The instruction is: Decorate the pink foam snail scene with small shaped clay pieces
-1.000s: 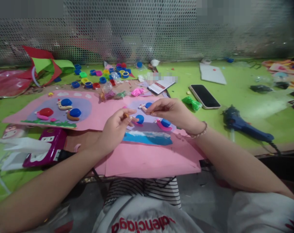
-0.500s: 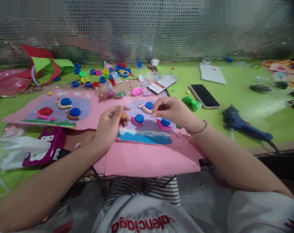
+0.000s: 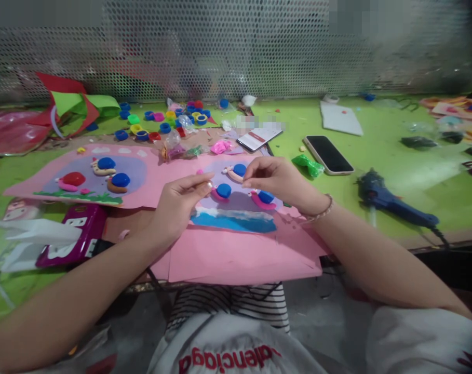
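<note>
Over a pink paper sheet point(image 3: 239, 257), my left hand point(image 3: 177, 202) pinches a small pale bit point(image 3: 210, 185) between thumb and fingertips; its kind is unclear. My right hand point(image 3: 277, 179) has thumb and index finger pressed together above the same sheet, and whatever is between them cannot be made out. Between the hands lies a clay snail point(image 3: 223, 191) with a blue shell and pink body. A beige-bodied snail point(image 3: 239, 170) sits behind it, partly covered by my right fingers. Below my right hand is another pink snail point(image 3: 265, 197). A blue and white strip point(image 3: 236, 222) runs along the picture's bottom.
At left lies a second snail picture point(image 3: 150, 182), beside a purple power strip point(image 3: 93, 215). Several clay pots point(image 3: 164, 128) and wrappers lie at the back. A phone point(image 3: 329, 154), green wrapped clay point(image 3: 308, 165) and a blue glue gun point(image 3: 395, 202) are at right.
My left hand has turned, its fingers straighter and meeting the thumb. The orange-brown lump seen in it before is out of sight; a pale bit shows instead. My right hand has barely moved.
</note>
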The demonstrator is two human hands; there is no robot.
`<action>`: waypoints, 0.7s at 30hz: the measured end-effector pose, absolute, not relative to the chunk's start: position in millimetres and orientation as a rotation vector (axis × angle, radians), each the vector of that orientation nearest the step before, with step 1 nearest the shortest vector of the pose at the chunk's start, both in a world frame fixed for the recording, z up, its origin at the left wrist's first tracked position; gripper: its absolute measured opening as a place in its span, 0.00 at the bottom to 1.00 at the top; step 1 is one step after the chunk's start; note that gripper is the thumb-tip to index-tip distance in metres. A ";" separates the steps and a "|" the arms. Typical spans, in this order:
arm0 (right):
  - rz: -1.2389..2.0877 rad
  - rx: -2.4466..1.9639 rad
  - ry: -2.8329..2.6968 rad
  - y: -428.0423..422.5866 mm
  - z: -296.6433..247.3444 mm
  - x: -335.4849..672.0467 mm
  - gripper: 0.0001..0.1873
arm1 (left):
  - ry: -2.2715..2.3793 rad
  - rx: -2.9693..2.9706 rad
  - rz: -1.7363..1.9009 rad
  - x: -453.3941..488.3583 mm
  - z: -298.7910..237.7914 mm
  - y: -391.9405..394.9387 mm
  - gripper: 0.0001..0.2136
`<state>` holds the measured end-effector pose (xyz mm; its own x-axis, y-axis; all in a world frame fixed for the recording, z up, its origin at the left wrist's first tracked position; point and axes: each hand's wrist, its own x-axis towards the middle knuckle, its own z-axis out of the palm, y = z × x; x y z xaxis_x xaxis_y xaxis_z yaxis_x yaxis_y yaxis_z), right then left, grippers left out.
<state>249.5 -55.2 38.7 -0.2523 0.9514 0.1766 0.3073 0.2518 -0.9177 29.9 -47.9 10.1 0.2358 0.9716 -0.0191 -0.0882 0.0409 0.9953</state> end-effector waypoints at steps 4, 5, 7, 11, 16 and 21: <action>1.015 -1.219 -1.713 -53.8 37.5 252.2 0.11 | 0.952 1.138 1.110 31.5 11.4 -44.8 0.10; 1.033 -1.212 -1.710 -53.5 37.1 252.4 0.10 | 0.932 1.105 1.118 32.5 12.6 -44.6 0.10; 1.080 -1.183 -1.698 -53.4 36.7 251.7 0.09 | 0.897 1.046 1.127 34.5 14.9 -44.6 0.10; 1.109 -1.172 -1.676 -54.2 38.0 249.8 0.10 | 0.896 0.978 1.131 36.4 16.8 -44.4 0.09; 1.003 -1.277 -1.666 -53.4 39.4 254.8 0.13 | 0.878 1.025 1.117 36.4 19.7 -44.7 0.10; 1.036 -1.277 -1.625 -50.9 37.7 256.9 0.15 | 0.833 1.019 1.086 36.7 24.5 -47.8 0.17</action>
<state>256.9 -50.9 37.7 -0.1637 0.9810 0.1043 0.3195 0.1528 -0.9352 36.7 -47.8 24.5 0.2695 0.9616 -0.0526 -0.2995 0.1356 0.9444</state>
